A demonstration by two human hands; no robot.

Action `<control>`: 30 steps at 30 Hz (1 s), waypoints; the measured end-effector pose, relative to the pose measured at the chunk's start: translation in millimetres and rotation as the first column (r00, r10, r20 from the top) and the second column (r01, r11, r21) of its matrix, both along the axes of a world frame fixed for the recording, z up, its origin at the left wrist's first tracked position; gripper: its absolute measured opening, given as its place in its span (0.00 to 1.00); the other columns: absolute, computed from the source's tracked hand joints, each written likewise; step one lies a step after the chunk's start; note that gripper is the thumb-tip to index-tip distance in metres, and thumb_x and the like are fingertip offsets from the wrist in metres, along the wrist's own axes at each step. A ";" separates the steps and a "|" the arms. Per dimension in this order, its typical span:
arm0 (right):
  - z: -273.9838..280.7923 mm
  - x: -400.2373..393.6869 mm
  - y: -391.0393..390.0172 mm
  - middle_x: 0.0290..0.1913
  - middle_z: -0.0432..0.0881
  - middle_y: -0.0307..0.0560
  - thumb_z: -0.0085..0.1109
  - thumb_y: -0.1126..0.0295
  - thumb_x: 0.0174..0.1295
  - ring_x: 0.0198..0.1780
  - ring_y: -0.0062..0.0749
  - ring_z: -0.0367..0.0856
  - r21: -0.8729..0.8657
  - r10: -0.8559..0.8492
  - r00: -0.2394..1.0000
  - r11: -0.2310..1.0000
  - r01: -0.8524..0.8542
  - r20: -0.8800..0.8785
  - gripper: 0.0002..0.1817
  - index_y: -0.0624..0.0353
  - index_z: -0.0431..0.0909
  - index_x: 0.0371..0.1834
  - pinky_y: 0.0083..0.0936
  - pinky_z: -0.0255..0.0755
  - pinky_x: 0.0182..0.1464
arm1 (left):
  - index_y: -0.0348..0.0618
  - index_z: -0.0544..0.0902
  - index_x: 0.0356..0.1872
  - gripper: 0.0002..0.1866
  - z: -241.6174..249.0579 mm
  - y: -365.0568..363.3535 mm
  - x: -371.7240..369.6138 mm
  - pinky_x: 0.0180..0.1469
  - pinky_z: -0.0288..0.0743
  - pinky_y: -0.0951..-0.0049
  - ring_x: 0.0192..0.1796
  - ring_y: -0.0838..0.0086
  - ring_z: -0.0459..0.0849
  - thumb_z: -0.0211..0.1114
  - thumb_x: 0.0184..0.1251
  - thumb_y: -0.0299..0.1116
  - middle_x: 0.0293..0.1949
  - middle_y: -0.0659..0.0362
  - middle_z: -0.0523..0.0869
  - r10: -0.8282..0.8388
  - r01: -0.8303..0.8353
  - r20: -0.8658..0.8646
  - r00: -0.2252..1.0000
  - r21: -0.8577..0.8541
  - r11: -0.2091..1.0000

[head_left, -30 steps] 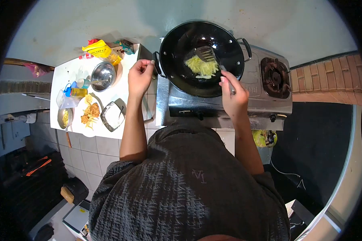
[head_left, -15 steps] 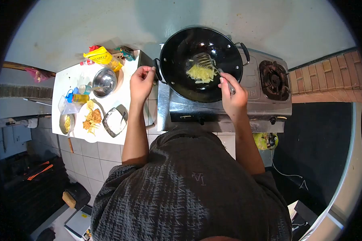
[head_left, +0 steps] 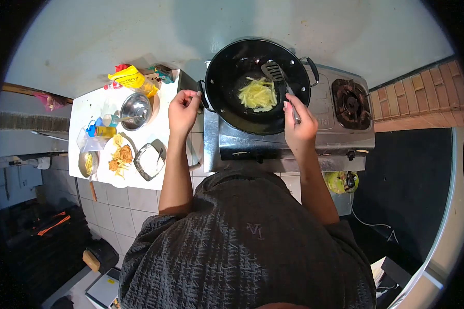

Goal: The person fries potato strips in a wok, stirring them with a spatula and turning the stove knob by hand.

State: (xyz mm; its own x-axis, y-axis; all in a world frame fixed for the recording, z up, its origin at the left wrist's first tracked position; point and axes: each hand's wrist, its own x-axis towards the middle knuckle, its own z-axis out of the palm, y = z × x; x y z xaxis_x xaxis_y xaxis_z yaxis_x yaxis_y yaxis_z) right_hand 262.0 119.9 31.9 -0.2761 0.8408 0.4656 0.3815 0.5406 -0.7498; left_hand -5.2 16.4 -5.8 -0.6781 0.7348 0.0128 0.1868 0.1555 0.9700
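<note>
A black wok (head_left: 224, 92) sits on the stove's left side. Pale yellow strips, like cut potato, (head_left: 258, 95) lie in a pile at its middle. My left hand (head_left: 184, 113) is closed, its thumb and fingers pinching the wok's left loop handle (head_left: 203, 95). Wrapped around the grip of a slotted spatula (head_left: 273, 71), my right hand (head_left: 301, 123) is over the wok's right rim. The spatula's blade is raised behind the strips, apart from them.
To the right is a bare gas burner (head_left: 351, 103). The white table (head_left: 90, 110) at left holds a steel bowl (head_left: 135, 110), a plate of fried food (head_left: 119, 157), a square dish (head_left: 149, 160), a small pan (head_left: 89, 164), an oil bottle (head_left: 105, 131) and a yellow bag (head_left: 131, 78).
The spatula blade has lifted off the strips and moved up and right, toward the wok's far side. The strips now lie more spread out. My left hand stays at the handle.
</note>
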 end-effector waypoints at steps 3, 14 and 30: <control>-8.8 2.1 5.5 0.36 0.85 0.53 0.59 0.74 0.63 0.36 0.37 0.86 0.019 -0.007 1.000 1.000 0.007 0.004 0.09 0.62 0.81 0.45 0.25 0.78 0.38 | 0.39 0.80 0.32 0.07 -0.8 1.5 0.4 0.24 0.59 0.83 0.21 0.89 0.67 0.66 0.65 0.32 0.19 0.70 0.74 0.008 -0.009 0.008 1.000 0.028 1.000; -5.2 3.2 10.6 0.36 0.85 0.52 0.58 0.74 0.65 0.35 0.29 0.87 0.085 -0.031 0.998 0.996 0.025 0.062 0.10 0.63 0.80 0.48 0.22 0.78 0.37 | 0.39 0.80 0.31 0.10 -1.8 3.4 -0.2 0.24 0.61 0.83 0.20 0.87 0.68 0.66 0.65 0.35 0.19 0.69 0.75 0.043 -0.043 0.034 0.998 -0.008 0.999; 1.7 8.3 -2.3 0.32 0.85 0.51 0.58 0.76 0.64 0.32 0.28 0.86 0.060 0.027 1.000 0.998 -0.027 0.010 0.10 0.63 0.80 0.48 0.21 0.77 0.36 | 0.40 0.80 0.29 0.10 -3.2 3.7 3.5 0.26 0.61 0.84 0.22 0.88 0.68 0.66 0.66 0.35 0.20 0.70 0.74 0.063 -0.063 0.044 0.997 0.005 0.998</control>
State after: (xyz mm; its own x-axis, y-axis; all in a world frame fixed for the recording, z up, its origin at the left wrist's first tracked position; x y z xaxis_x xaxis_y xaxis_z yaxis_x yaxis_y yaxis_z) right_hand 270.3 117.6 33.7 -0.3029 0.8038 0.5120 0.3732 0.5944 -0.7124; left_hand -1.7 20.1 -9.1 -0.7230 0.6907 -0.0130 0.1346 0.1593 0.9780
